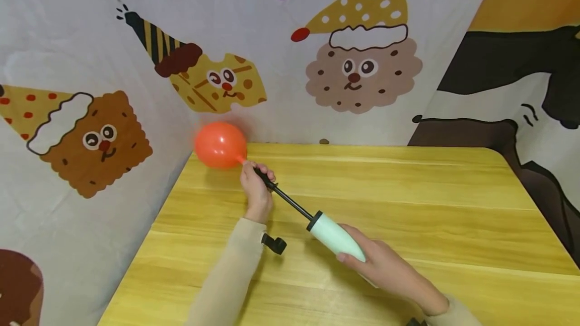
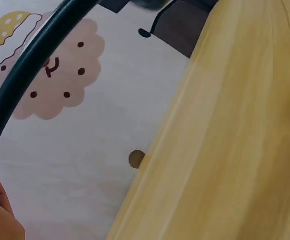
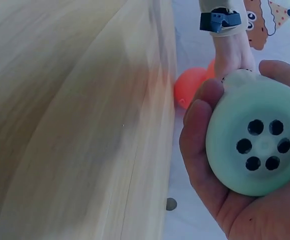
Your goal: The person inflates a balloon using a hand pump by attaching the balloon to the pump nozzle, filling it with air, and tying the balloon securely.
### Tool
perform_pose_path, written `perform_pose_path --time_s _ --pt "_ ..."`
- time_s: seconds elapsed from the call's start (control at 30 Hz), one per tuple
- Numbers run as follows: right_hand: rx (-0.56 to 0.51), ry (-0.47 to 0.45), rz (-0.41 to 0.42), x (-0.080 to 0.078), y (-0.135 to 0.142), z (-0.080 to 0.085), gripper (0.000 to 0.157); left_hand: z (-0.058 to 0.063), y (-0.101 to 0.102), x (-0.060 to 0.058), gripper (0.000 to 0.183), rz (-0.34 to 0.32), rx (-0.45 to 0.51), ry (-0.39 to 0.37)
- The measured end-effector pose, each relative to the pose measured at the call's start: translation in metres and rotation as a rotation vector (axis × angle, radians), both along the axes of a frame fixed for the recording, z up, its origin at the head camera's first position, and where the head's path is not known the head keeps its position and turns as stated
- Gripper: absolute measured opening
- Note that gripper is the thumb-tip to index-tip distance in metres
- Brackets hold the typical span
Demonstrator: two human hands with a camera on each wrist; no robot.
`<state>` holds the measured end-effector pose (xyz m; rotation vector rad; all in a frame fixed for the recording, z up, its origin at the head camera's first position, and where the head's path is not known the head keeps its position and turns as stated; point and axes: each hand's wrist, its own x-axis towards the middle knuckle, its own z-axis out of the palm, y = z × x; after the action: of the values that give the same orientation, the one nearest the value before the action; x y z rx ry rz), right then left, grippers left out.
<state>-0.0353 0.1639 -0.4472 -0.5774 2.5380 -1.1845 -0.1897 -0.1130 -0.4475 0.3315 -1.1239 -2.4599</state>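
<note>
- The left hand (image 1: 257,185) is out over the far left part of the bench (image 1: 408,190). Its fingers (image 1: 270,172) are curled closed around the black front end of a balloon pump, by the balloon's neck.
- The orange-red balloon (image 1: 220,145), rounded and inflated, sits just beyond the left hand, at the bench's back left corner. Its neck points toward that hand; the join between neck and pump is hidden by the grip, and whether the balloon touches the wood cannot be told.
- The balloon pump (image 1: 337,235) slants from the left hand down toward the near right. Its thin black rod (image 1: 293,202) shows between the two hands and enters a black collar (image 1: 314,220) on the mint-green body.
- The right hand (image 1: 385,265) holds that body near its rear end, fingers wrapped around it and thumb on the opposite side. The right wrist view shows the rounded end cap (image 3: 264,146) with six dark holes in a ring.
- Both arms wear beige sleeves (image 1: 231,270); a black wrist mount (image 1: 274,244) sits at the left cuff.
- Behind the yellow wood-grain bench hangs a pale backdrop (image 1: 281,125) printed with a cheese piece and biscuits, all wearing party hats.
</note>
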Motion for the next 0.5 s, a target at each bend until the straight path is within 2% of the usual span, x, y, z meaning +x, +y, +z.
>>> perform_pose_path --time_s 0.27,0.5 --pt "-0.015 -0.053 -0.067 -0.011 -0.022 -0.002 0.067 -0.009 0.027 0.011 0.033 -0.069 -0.038 -0.037" --pt "-0.082 -0.073 -0.059 -0.029 -0.037 -0.007 0.068 -0.015 0.048 0.019 0.036 -0.132 -0.074 -0.048"
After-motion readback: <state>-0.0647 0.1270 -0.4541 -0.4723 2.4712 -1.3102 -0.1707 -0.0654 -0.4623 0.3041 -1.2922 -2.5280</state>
